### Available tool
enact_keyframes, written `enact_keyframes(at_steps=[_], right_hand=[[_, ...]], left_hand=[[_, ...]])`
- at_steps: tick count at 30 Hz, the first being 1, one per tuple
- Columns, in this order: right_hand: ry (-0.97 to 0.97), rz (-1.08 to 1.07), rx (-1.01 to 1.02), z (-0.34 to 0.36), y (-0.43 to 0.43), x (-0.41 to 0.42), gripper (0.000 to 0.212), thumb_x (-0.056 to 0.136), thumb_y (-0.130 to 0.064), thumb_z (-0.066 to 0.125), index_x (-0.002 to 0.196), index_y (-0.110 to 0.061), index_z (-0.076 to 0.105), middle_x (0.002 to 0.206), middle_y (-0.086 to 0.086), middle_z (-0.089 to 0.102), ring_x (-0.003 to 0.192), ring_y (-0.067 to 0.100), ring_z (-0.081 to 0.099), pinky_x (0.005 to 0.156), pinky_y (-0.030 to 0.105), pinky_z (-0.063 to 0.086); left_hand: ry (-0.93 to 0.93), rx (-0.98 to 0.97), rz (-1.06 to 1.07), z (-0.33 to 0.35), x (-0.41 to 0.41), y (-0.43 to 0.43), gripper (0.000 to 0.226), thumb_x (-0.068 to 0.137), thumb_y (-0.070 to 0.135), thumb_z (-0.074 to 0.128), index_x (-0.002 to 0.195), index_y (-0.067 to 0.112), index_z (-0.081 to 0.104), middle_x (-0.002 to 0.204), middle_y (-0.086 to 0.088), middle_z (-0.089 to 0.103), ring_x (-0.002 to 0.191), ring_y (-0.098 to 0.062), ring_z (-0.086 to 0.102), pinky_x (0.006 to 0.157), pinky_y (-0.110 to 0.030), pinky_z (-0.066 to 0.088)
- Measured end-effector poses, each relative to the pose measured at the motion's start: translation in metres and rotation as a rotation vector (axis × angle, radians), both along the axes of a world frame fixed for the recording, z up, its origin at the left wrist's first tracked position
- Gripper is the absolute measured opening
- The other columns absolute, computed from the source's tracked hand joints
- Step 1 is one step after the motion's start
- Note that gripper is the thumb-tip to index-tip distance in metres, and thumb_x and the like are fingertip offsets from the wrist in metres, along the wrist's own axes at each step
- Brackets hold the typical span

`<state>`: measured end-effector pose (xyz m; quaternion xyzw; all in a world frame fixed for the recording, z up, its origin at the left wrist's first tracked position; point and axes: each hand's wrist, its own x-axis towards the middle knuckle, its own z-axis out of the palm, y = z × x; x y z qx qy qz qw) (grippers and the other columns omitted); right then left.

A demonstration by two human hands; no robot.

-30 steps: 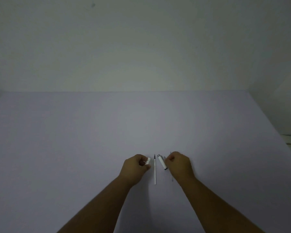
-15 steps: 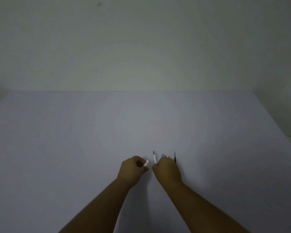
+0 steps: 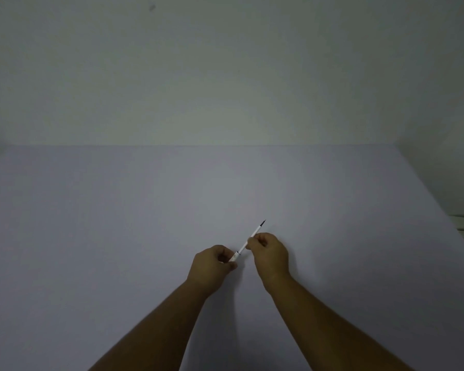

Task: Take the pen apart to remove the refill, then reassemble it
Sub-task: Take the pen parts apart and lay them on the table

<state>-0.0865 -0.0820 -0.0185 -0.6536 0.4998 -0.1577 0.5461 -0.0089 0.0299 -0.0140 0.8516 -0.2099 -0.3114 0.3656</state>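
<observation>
Just below the middle of the frame, both hands hold pen parts above the pale worktop (image 3: 118,236). The left hand (image 3: 212,269) is curled shut, pinching a short white barrel piece (image 3: 233,257) between thumb and fingers, while the right hand (image 3: 269,253) is closed in a fingertip pinch on the thin white refill (image 3: 252,236). The refill runs diagonally from the barrel piece's mouth, up and to the right past the right fingers, and ends in a dark tip (image 3: 262,223) that points toward the upper right. A thin dark ring marks where refill and barrel meet; how deep the refill sits inside cannot be told. This looks like the refill being fed into, or drawn out of, the barrel piece. To do it well, the two parts should stay on one line, with the left hand holding its piece steady and the right hand sliding the refill straight along that axis without bending it, gripping close to the joint. No other pen part shows on the worktop.
</observation>
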Motion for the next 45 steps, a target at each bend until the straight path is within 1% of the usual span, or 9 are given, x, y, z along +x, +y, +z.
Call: enact_keyframes(at_steps=[5, 11, 18, 22, 24, 27, 38, 42, 45], right_hand=[[-0.001, 0.154, 0.095, 0.0, 0.0, -0.006, 0.008, 0.08, -0.023, 0.065, 0.075, -0.016, 0.064, 0.066, -0.006, 0.056, 0.064, 0.012, 0.049, 0.066, 0.03, 0.04], [-0.117, 0.002, 0.121, 0.008, -0.01, -0.003, 0.011, 0.087, -0.024, 0.058, 0.079, -0.017, 0.062, 0.075, -0.002, 0.063, 0.076, 0.017, 0.055, 0.074, 0.031, 0.045], [-0.008, 0.154, 0.109, 0.004, -0.012, -0.006, 0.018, 0.084, -0.027, 0.063, 0.092, -0.012, 0.069, 0.087, 0.0, 0.066, 0.082, 0.016, 0.059, 0.077, 0.03, 0.046], [-0.003, 0.175, 0.122, 0.008, -0.025, -0.009, 0.021, 0.083, -0.032, 0.064, 0.085, -0.013, 0.072, 0.077, -0.004, 0.066, 0.073, 0.012, 0.059, 0.066, 0.028, 0.047], [0.006, 0.085, 0.062, 0.009, -0.038, -0.012, 0.021, 0.085, -0.026, 0.061, 0.091, -0.008, 0.072, 0.084, 0.005, 0.068, 0.082, 0.022, 0.062, 0.075, 0.034, 0.051], [0.188, 0.104, -0.129, 0.003, -0.054, -0.021, 0.021, 0.086, -0.022, 0.057, 0.094, -0.007, 0.07, 0.094, 0.01, 0.068, 0.092, 0.025, 0.06, 0.088, 0.037, 0.049], [0.631, 0.473, -0.399, -0.014, -0.046, -0.02, 0.021, 0.087, -0.028, 0.056, 0.078, -0.012, 0.068, 0.092, 0.013, 0.071, 0.091, 0.03, 0.066, 0.065, 0.029, 0.045], [0.579, 0.4, -0.36, -0.012, -0.045, -0.018, 0.037, 0.084, -0.027, 0.058, 0.052, -0.017, 0.042, 0.064, 0.007, 0.055, 0.071, 0.027, 0.058, 0.061, 0.027, 0.038], [0.31, 0.204, -0.211, -0.005, -0.046, -0.015, 0.03, 0.081, -0.023, 0.058, 0.053, -0.021, 0.049, 0.057, -0.004, 0.052, 0.061, 0.017, 0.05, 0.06, 0.025, 0.037]], left_hand=[[0.002, -0.016, -0.004, 0.001, -0.001, -0.003, 0.018, 0.076, 0.021, 0.074, 0.07, 0.031, 0.061, 0.071, 0.017, 0.061, 0.067, 0.0, 0.055, 0.054, -0.012, 0.036], [-0.007, -0.019, -0.019, 0.004, -0.002, -0.004, 0.019, 0.076, 0.021, 0.073, 0.07, 0.032, 0.06, 0.071, 0.018, 0.059, 0.067, -0.001, 0.054, 0.054, -0.011, 0.035], [0.048, -0.037, -0.049, 0.006, -0.004, -0.003, 0.021, 0.079, 0.022, 0.07, 0.096, 0.031, 0.063, 0.079, 0.008, 0.062, 0.072, -0.012, 0.06, 0.056, -0.02, 0.048], [0.071, -0.051, -0.039, 0.006, -0.004, -0.001, 0.02, 0.077, 0.022, 0.069, 0.089, 0.037, 0.064, 0.078, 0.003, 0.065, 0.067, -0.012, 0.059, 0.059, -0.027, 0.053], [0.083, -0.064, -0.03, 0.007, -0.003, 0.0, 0.024, 0.076, 0.02, 0.069, 0.081, 0.042, 0.063, 0.074, 0.003, 0.063, 0.061, -0.011, 0.056, 0.052, -0.023, 0.051], [0.092, -0.076, -0.025, 0.008, -0.003, 0.001, 0.03, 0.076, 0.017, 0.069, 0.074, 0.046, 0.059, 0.07, 0.004, 0.061, 0.057, -0.01, 0.054, 0.039, -0.012, 0.045], [0.084, -0.063, -0.038, 0.001, -0.002, 0.006, 0.027, 0.076, 0.02, 0.068, 0.076, 0.046, 0.059, 0.068, 0.007, 0.062, 0.058, -0.008, 0.055, 0.037, -0.01, 0.043], [0.107, -0.065, -0.04, 0.001, -0.001, 0.007, 0.023, 0.076, 0.018, 0.067, 0.081, 0.041, 0.062, 0.068, 0.005, 0.062, 0.057, -0.011, 0.055, 0.038, -0.016, 0.046], [0.106, -0.059, -0.053, 0.003, -0.001, 0.006, 0.022, 0.076, 0.02, 0.067, 0.082, 0.041, 0.062, 0.07, 0.005, 0.062, 0.057, -0.012, 0.055, 0.039, -0.018, 0.048]])
